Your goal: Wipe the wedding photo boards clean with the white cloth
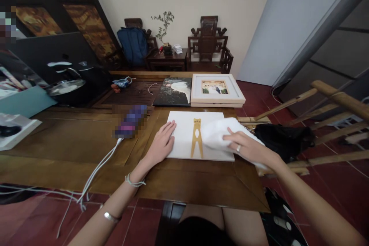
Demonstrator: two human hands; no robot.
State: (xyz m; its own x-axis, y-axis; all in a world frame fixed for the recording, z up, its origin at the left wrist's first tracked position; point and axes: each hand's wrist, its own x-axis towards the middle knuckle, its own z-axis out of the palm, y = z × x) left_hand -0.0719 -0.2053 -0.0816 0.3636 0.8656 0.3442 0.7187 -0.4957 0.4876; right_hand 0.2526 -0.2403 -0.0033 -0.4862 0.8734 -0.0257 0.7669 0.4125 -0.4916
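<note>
A flat white board (181, 138) with a gold animal-shaped figure (196, 138) on its middle lies near the front of the wooden table (207, 180). My left hand (163, 142) rests on the board's left edge, its fingers stretched out and holding nothing. Over the right part of the board, my right hand (240, 145) grips a bunched white cloth (216, 132). The cloth spreads past the board's right edge, and the fingertips pressed into it are partly hidden.
Behind the board lie a dark photo panel (173, 91) and a pale framed photo (217, 102). To the left are a blurred-out device (131, 121) with white cables (99, 167) and a lidded pot (67, 86). A bamboo chair (291, 103) stands at the right.
</note>
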